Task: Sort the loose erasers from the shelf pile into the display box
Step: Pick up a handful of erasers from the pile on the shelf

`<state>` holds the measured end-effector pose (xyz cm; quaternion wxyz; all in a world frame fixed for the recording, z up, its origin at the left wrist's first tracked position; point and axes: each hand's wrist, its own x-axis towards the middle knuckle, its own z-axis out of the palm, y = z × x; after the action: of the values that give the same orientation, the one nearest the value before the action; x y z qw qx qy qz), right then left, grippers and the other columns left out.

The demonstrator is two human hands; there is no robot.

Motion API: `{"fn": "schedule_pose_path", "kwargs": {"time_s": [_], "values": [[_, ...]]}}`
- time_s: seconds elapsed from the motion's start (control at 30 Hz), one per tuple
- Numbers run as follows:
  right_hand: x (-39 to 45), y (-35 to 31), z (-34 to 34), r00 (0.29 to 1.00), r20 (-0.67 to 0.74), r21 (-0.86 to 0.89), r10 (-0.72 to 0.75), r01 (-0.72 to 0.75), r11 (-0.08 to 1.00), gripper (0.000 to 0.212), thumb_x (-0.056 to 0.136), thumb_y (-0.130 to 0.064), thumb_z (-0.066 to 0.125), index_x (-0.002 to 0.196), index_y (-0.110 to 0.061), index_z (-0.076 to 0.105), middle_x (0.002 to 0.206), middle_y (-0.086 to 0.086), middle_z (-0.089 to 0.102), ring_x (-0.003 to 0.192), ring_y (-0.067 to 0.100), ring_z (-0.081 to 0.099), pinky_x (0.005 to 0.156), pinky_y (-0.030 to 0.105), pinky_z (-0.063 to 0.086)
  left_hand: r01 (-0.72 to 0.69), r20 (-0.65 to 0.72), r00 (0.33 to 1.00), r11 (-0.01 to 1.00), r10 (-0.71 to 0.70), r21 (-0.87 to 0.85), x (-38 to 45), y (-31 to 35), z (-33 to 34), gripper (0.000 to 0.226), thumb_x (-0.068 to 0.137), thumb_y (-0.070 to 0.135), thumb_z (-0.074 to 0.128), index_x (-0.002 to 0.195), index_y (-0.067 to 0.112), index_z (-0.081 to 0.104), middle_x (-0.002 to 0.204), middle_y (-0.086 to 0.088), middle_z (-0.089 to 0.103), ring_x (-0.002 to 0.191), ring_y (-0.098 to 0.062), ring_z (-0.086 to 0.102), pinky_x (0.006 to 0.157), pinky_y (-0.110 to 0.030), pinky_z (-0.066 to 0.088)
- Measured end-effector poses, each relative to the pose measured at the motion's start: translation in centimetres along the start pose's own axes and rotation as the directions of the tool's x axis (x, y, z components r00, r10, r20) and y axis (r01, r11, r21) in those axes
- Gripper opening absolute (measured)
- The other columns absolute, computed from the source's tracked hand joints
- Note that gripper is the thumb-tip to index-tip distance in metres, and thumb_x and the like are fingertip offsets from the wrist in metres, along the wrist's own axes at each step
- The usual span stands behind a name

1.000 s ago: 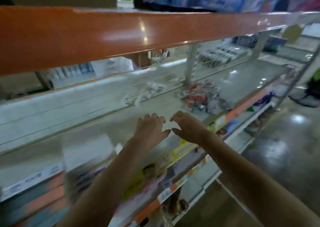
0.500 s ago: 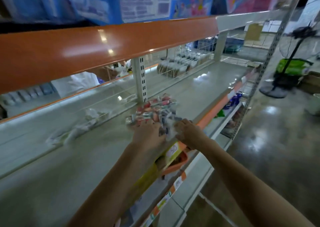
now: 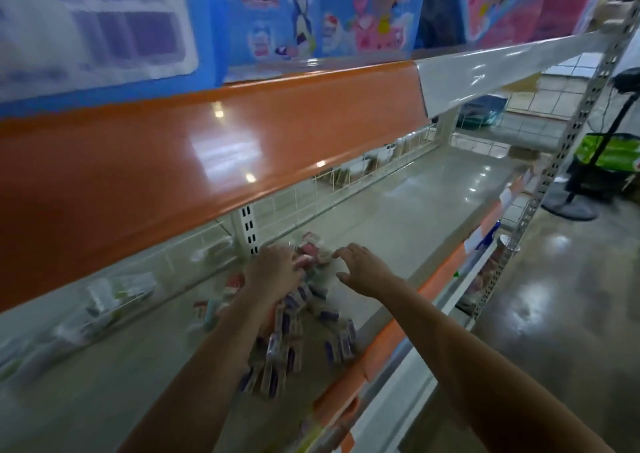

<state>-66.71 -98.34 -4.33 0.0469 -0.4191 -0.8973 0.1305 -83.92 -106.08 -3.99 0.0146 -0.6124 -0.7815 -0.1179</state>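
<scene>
Grey-green metal is forming the shelf [image 3: 398, 217] where both hands are working, and a loose pile of erasers [image 3: 304, 331] is lying on it near the front edge, spreading from the upright post at 12 o'clock of the heap down toward 6 o'clock. Most pieces toward the near end are showing purple-and-white wrappers, while the far ones are looking pink and red; motion blur is hiding finer detail. The left hand [image 3: 273, 272] is resting palm-down on the far part of the pile, its fingers curling over the erasers beneath, though I cannot tell whether they are actually gripping any. The right hand [image 3: 363, 272] is hovering just beside the pile at its 2 o'clock, fingers spread apart and slightly bent, holding nothing. An orange strip [image 3: 391, 341] is running along the shelf's front edge at 4 o'clock of the heap. Blurred white packets [image 3: 114, 293] are sitting on the same shelf at 9 o'clock, well apart from the erasers. Overhead, an orange shelf lip [image 3: 173, 175] is carrying blue boxes [image 3: 294, 23].
</scene>
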Motion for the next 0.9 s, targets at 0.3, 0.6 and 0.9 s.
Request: {"fn": "schedule_pose_path", "kwargs": {"time_s": [0.3, 0.6, 0.9], "values": [[5.8, 2.1, 1.0, 0.993, 0.014, -0.007, -0.119, 0.119, 0.993, 0.032, 0.093, -0.026, 0.047, 0.118, -0.011, 0.057, 0.120, 0.012, 0.054, 0.112, 0.029, 0.050, 0.095, 0.039, 0.043, 0.101, -0.103, 0.989, 0.992, -0.109, -0.079, 2.2, 0.2, 3.0, 0.027, 0.084, 0.046, 0.062, 0.087, 0.020, 0.066, 0.085, 0.002, 0.063, 0.072, -0.010, 0.050, 0.061, -0.024, 0.037], [6.7, 5.3, 0.4, 0.938, -0.044, 0.353, -0.345, 0.337, 0.873, 0.032, 0.087, -0.022, 0.062, 0.118, -0.016, 0.059, 0.117, 0.003, 0.059, 0.105, 0.017, 0.055, 0.090, 0.027, 0.046, 0.260, -0.124, 0.944, 0.921, -0.306, -0.292, 0.7, 1.6, 2.6, 0.023, 0.093, 0.033, 0.054, 0.092, 0.018, 0.071, 0.082, 0.000, 0.065, 0.071, -0.014, 0.057, 0.065, -0.028, 0.044], [3.8, 2.6, -1.0, 0.835, 0.053, 0.860, -0.548, 0.240, 0.450, 0.026, 0.083, -0.010, 0.067, 0.097, -0.031, 0.059, 0.096, -0.011, 0.066, 0.091, 0.006, 0.065, 0.080, 0.025, 0.055, 0.434, -0.007, 0.656, 0.385, -0.754, -0.815, -6.7, 4.8, -0.1, 0.025, 0.095, 0.039, 0.047, 0.082, 0.028, 0.065, 0.059, 0.007, 0.066, 0.048, -0.004, 0.059, 0.042, -0.016, 0.040]]}}
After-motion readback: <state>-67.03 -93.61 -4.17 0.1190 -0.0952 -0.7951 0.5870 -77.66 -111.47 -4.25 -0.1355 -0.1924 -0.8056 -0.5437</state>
